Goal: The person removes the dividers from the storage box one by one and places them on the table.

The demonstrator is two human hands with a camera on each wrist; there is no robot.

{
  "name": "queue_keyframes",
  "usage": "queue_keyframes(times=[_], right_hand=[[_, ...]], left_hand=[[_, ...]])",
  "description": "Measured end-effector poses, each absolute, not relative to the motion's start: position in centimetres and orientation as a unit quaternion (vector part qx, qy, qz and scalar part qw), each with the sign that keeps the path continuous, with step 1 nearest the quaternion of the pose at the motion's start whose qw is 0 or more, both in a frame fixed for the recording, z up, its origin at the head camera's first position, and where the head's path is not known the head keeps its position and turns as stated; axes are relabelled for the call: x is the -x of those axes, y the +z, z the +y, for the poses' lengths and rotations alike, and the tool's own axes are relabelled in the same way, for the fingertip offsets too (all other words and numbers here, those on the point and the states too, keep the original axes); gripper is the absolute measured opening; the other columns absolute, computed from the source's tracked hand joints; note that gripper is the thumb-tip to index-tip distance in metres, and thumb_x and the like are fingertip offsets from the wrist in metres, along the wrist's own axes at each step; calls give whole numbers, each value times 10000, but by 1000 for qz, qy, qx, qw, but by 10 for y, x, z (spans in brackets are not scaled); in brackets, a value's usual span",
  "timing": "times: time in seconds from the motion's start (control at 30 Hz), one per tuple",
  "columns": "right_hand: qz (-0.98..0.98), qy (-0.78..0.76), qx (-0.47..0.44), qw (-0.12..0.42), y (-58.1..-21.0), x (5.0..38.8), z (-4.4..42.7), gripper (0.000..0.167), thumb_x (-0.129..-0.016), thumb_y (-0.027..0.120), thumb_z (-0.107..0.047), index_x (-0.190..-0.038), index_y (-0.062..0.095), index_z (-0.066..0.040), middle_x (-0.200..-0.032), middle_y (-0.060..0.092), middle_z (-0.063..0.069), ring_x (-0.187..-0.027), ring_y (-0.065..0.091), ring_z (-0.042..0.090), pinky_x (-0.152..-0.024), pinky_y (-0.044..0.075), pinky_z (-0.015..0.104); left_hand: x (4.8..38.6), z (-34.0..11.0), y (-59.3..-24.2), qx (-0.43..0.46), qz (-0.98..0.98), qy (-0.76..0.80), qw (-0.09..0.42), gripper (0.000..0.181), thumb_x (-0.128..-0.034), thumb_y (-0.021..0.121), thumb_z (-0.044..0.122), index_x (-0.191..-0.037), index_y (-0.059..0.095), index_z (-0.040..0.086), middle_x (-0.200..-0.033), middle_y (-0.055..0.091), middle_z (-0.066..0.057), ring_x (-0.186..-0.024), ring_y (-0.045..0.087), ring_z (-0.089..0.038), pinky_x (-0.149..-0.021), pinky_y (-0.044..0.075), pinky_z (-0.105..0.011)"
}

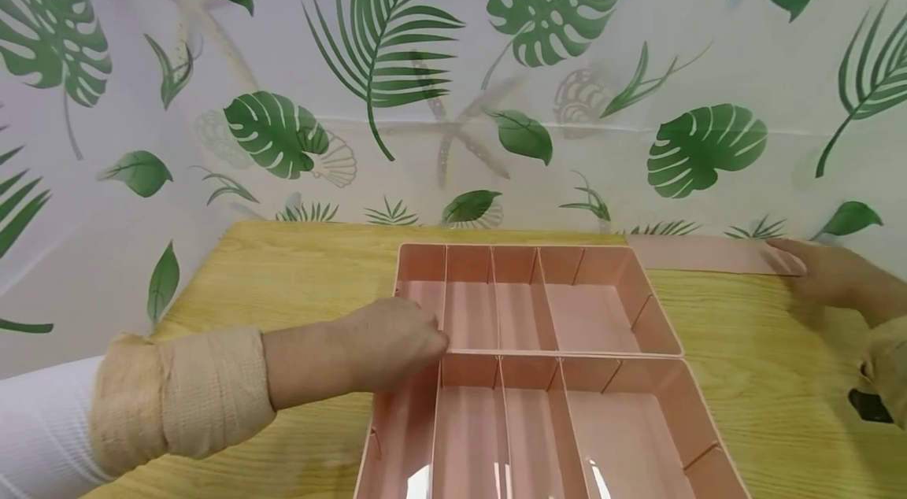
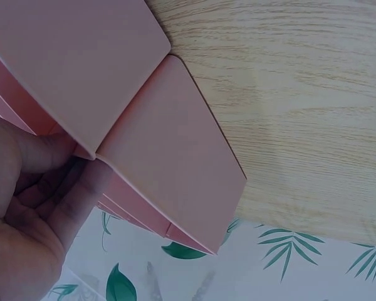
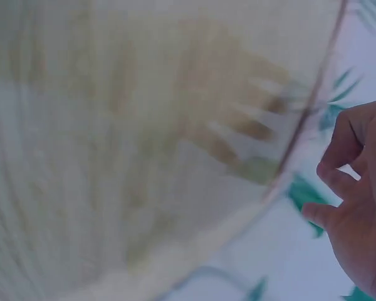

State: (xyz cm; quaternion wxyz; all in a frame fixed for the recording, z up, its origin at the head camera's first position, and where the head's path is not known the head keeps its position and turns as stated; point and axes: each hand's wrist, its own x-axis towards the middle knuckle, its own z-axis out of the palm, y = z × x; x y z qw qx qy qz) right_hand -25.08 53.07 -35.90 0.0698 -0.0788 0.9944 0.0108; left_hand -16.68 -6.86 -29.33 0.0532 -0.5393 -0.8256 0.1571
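Basically, the flat pink strip [image 1: 708, 254] lies left of the nearer right hand [image 1: 832, 272], long axis sideways, that grip unclear, while the left hand's [image 1: 390, 341] fingers pinch adjoining walls of the far [image 1: 591, 316] and near pink plastic divided trays [image 1: 627, 436].

1. The left hand [image 2: 31, 213] pinches the place where two pink trays meet, thumb at one rim, fingers at the other.
2. The upper pink tray [image 2: 81, 63] shows a smooth outer wall, with part of its inside visible beyond the thumb.
3. The lower pink tray [image 2: 175, 150] sits end to end with it, touching along a narrow seam; thin divider edges show past its rim.
4. Pale wood grain runs across the counter [image 2: 288, 113].
5. White cloth [image 2: 225, 276] printed with green leaves lies beyond the counter's edge.
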Motion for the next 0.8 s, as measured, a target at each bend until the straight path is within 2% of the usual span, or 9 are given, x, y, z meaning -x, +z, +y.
queue_keyframes(times=[0.1,0.2,0.23,0.3,0.37,0.43,0.5,0.63,0.8], right_hand=[[995,20,78,50,-341,250,522,539,-938,537,-107,-1382,365,146,-1310,450,464,-753,617,479,-723,513,555],[996,9,86,32,-319,246,503,530,-906,519,-40,-1391,381,125,-1340,429,460,-530,467,239,-589,440,400],[995,8,96,26,-311,244,493,566,-880,534,-28,-1406,380,111,-1356,425,451,-528,421,181,-579,416,379],[992,16,125,8,-296,237,470,583,-887,570,-33,-1428,387,80,-1388,426,425,-588,526,212,-606,472,417],[985,23,168,-12,-284,230,442,611,-878,616,-26,-1446,403,42,-1415,451,371,-795,645,318,-724,524,503],[973,30,223,-44,-275,219,411,614,-853,657,-15,-1431,452,11,-1432,475,316,-1038,640,402,-830,520,566],[949,28,301,-91,-269,209,381,601,-807,686,9,-1386,528,-17,-1391,545,256,-1146,600,434,-856,523,568],[864,24,463,-194,-263,187,322,509,-728,656,16,-1231,661,-62,-1235,677,129,-1096,651,334,-823,558,487],[791,8,579,-195,-261,151,255,405,-706,594,6,-1081,669,-130,-1118,698,18,-1027,662,235,-860,557,431]], left_hand=[[167,-68,-293,533,-831,155,37,127,-813,700,-1,-770,683,118,-635,602,13,-561,550,-119,-517,511,-264],[168,-67,-293,524,-839,146,21,137,-817,688,-20,-779,674,111,-637,591,12,-560,531,-113,-516,505,-258],[168,-67,-293,522,-840,143,18,138,-818,685,-23,-783,671,109,-639,590,11,-559,524,-111,-516,504,-256],[169,-67,-294,523,-842,135,16,139,-820,686,-28,-786,671,106,-637,587,11,-552,501,-103,-515,494,-249],[170,-68,-295,525,-841,128,17,144,-822,684,-31,-778,667,105,-628,578,11,-542,476,-98,-505,478,-243],[170,-68,-295,528,-841,120,20,158,-826,679,-33,-753,656,106,-610,564,9,-532,448,-95,-489,458,-242],[171,-67,-295,530,-840,115,22,181,-823,672,-42,-725,639,107,-593,549,8,-527,433,-95,-479,452,-250],[170,-65,-294,527,-842,112,22,199,-817,671,-46,-703,630,112,-583,545,9,-530,431,-93,-483,467,-262],[169,-65,-293,519,-847,116,13,191,-819,679,-38,-712,634,114,-589,547,16,-537,436,-90,-497,474,-253]])
